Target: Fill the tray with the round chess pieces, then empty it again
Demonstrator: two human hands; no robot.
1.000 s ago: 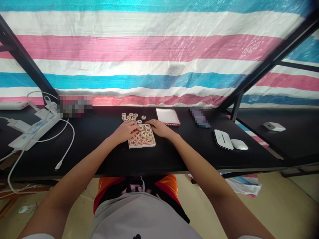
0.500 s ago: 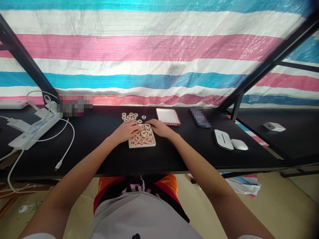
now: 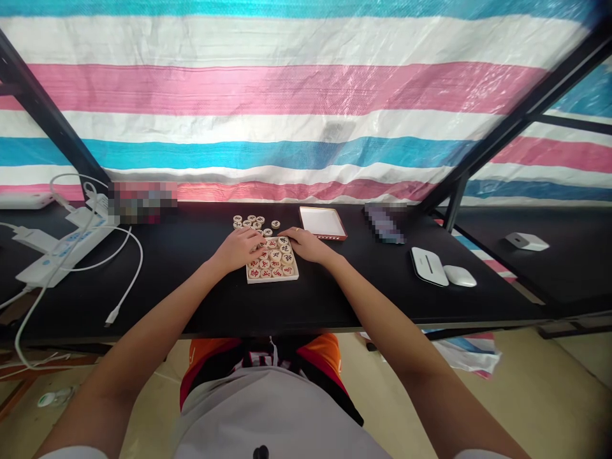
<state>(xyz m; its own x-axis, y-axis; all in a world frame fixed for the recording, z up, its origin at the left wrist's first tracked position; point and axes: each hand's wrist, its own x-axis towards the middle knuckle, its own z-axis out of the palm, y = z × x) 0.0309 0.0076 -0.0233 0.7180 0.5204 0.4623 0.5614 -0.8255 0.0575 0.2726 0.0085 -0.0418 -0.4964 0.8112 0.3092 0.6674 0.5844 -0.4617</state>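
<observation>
A shallow white box (image 3: 273,278) on the black table in front of me holds rows of round Chinese chess pieces (image 3: 275,254), with red and black characters facing up. My left hand (image 3: 240,248) lies over the box's far left part. Its fingers stretch across the pieces there and hide some of them, and no piece shows in its grasp. At the far right corner rests my right hand (image 3: 306,245), fingers extended along the box's far edge, a ring on one finger. Several loose chess pieces (image 3: 248,223) lie just beyond the left hand.
An open box lid (image 3: 322,223) lies behind my right hand. Farther right are a blurred-out item (image 3: 385,224), a white flat device (image 3: 429,266) and a white mouse (image 3: 459,276). A power strip (image 3: 71,248) with a white cable (image 3: 136,274) spreads over the left side.
The fingers of my left hand have drawn back slightly to the left, so a red piece in the far row shows more fully. My right hand stays put.
</observation>
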